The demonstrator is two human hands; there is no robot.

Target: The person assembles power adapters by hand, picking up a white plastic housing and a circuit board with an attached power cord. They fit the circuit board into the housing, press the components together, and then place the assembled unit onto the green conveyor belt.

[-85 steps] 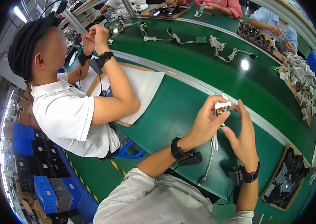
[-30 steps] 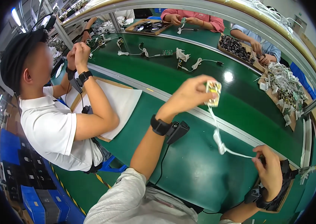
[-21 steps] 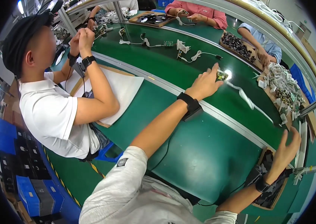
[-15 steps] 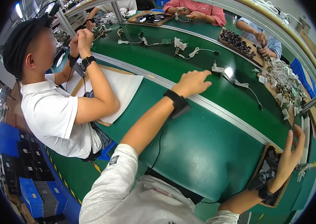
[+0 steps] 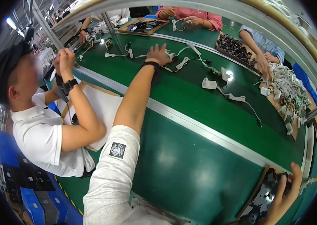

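Observation:
Stretched far over the green belt, my left hand has its fingers spread. It lies over the small parts in the middle of the belt and hides some of them. A white cable lies coiled just right of it. Nearer me sits a white power adapter with a white cord trailing right, and a second white adapter stands behind it. At the lower right, my right hand has thumb and fingers apart beside a cardboard tray of black pieces, partly covering it.
A co-worker in a white shirt sits close on my left. Co-workers' hands work across the belt. A heap of white cables and boards lies at the right, near a box of black parts. A metal rail edges the belt.
My left hand has reached farther forward and left, onto the parts at mid-belt. My right hand has moved lower. The adapters have shifted on the belt, and another cable now lies behind them.

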